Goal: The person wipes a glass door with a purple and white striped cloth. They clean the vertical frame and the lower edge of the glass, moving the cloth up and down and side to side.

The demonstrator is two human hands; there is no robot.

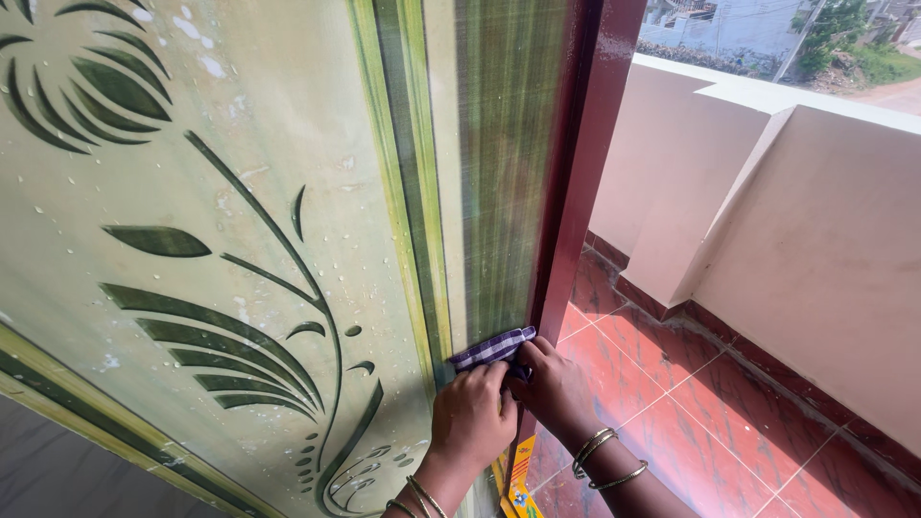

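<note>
The checked cloth [492, 347] is pressed flat against the green band of the door [288, 240], low down by its dark red edge [576, 192]; I judge it soft, light and limp, best bunched under the fingers. My left hand [470, 412] and right hand [554, 386] both close on it, above the red tiled floor [691, 422].

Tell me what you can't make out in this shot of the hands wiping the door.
- Head view: most of the checked cloth is hidden under the left hand and right hand.
- The yellow item near the door bottom is cut off by the frame edge and the hands.
- The street beyond the balcony wall is too small to make out.
</note>
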